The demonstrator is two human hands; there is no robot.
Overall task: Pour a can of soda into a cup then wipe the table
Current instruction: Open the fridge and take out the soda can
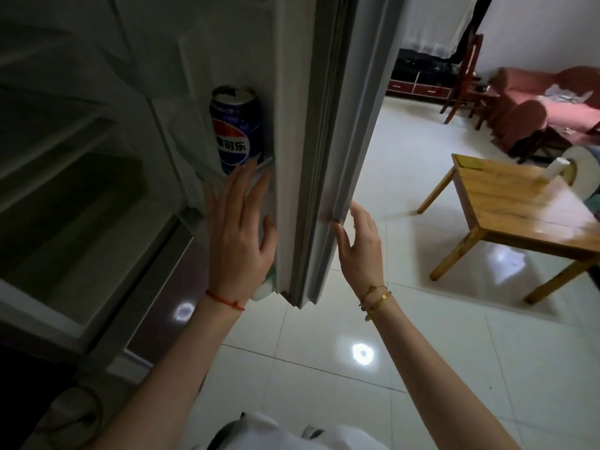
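White tiled floor [406,196], fridge door [311,141] swung open. Soda can [236,129] upright on the door shelf. Your left hand [238,235], fingers straight, reaches just below it; your right hand [360,246], fingers relaxed, touches the door's edge. Wooden table [519,206] well apart.

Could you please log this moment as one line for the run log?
stage: fetching can | soda can: on fridge door shelf | left hand: open, reaching | right hand: open at door edge
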